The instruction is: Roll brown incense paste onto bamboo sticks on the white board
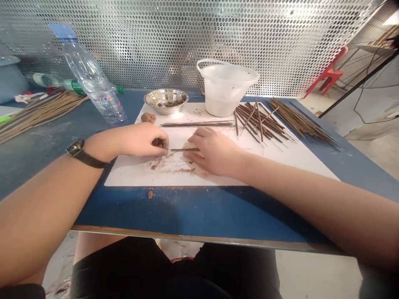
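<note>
A thin incense stick [183,149] with a brown coating lies level between my hands, over the white board [124,176]. My left hand [143,140] is closed, its thumb and forefinger pinching the stick's bare left end. Something dark brown, perhaps a lump of paste, shows inside its curled fingers. My right hand [215,151] has thumb and fingers closed around the coated part, and a thin bare end sticks out beyond it to the right. Just behind, a row of bare thin sticks [199,124] lies flat. A brown lump of paste [148,118] sits behind my left hand.
At the back stand a metal bowl [166,109] with dark bits and a white plastic bucket [222,93]. Coated sticks [262,120] are piled right, beside another bundle [302,122]. A water bottle [93,79] stands left, near long brown sticks [40,110]. Crumbs dot the blue table [193,216].
</note>
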A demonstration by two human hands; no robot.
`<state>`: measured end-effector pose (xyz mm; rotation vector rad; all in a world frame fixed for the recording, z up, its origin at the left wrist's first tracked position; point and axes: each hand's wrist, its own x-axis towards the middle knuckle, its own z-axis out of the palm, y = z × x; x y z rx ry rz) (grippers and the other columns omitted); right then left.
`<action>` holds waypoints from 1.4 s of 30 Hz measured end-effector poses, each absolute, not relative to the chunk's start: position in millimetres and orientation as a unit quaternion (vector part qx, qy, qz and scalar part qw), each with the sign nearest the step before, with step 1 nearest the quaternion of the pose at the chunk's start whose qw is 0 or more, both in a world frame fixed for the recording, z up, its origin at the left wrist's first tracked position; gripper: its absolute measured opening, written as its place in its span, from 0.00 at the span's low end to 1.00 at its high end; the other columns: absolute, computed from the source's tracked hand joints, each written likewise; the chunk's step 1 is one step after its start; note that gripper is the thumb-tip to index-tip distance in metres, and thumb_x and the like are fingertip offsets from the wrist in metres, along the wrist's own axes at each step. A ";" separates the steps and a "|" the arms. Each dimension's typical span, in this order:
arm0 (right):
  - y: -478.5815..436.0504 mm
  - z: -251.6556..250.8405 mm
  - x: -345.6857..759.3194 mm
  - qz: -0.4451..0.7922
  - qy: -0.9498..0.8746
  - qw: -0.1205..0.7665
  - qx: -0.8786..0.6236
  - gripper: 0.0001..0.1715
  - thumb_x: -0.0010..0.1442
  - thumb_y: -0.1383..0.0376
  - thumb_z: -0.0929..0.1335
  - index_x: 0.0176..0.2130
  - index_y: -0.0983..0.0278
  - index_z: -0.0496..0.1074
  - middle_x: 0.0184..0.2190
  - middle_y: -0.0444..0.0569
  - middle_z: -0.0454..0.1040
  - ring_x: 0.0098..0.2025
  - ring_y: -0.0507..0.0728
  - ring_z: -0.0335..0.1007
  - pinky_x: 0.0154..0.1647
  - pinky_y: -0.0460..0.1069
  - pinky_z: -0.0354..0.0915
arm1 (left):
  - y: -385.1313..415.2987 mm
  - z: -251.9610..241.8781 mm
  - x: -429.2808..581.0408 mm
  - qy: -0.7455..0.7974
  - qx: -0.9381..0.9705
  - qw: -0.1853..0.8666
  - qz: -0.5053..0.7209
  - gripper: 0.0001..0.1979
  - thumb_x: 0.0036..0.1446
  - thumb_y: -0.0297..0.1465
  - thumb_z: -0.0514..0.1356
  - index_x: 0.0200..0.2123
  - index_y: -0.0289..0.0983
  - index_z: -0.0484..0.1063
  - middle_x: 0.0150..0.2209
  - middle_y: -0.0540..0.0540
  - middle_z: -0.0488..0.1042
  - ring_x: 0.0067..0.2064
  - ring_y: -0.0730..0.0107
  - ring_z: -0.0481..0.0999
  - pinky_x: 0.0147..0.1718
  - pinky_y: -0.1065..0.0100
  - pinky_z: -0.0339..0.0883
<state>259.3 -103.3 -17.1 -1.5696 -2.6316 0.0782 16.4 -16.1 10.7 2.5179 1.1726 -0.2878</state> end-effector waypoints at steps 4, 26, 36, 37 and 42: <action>-114.8 -34.0 239.2 0.059 -0.888 0.046 -0.454 0.58 0.81 0.38 0.63 0.82 0.84 0.58 0.85 0.80 0.51 0.87 0.84 0.47 0.84 0.75 0.55 | -22.1 14.0 18.1 0.410 0.888 0.169 -0.119 0.11 0.60 0.43 0.64 0.34 0.43 0.81 0.36 0.46 0.85 0.36 0.59 0.80 0.38 0.60 0.69; -137.9 -28.6 232.5 0.157 -0.861 0.000 -0.483 0.72 0.78 0.27 0.51 0.86 0.85 0.43 0.87 0.73 0.34 0.89 0.80 0.26 0.89 0.75 0.38 | -23.4 19.2 16.3 0.483 0.856 0.146 -0.114 0.22 0.67 0.55 0.60 0.42 0.45 0.83 0.36 0.44 0.85 0.34 0.58 0.80 0.33 0.60 0.64; -121.2 -30.7 234.6 0.139 -0.853 0.000 -0.502 0.69 0.80 0.30 0.52 0.85 0.87 0.44 0.86 0.76 0.37 0.89 0.81 0.29 0.89 0.73 0.38 | -24.6 21.2 15.7 0.480 0.855 0.153 -0.124 0.22 0.68 0.55 0.59 0.43 0.45 0.84 0.40 0.43 0.87 0.36 0.58 0.81 0.35 0.60 0.65; -117.5 -31.0 235.4 0.139 -0.853 0.004 -0.503 0.69 0.80 0.30 0.52 0.85 0.87 0.45 0.86 0.76 0.37 0.89 0.80 0.29 0.89 0.73 0.39 | -23.9 20.8 15.1 0.481 0.854 0.156 -0.125 0.23 0.68 0.55 0.59 0.44 0.45 0.84 0.41 0.43 0.88 0.37 0.57 0.82 0.36 0.60 0.65; -146.9 -23.7 245.3 0.177 -0.854 0.003 -0.489 0.73 0.77 0.27 0.53 0.85 0.85 0.46 0.86 0.75 0.37 0.89 0.81 0.29 0.89 0.73 0.43 | -23.4 20.4 14.7 0.493 0.845 0.166 -0.125 0.25 0.66 0.56 0.59 0.50 0.46 0.85 0.46 0.43 0.88 0.43 0.54 0.83 0.40 0.59 0.68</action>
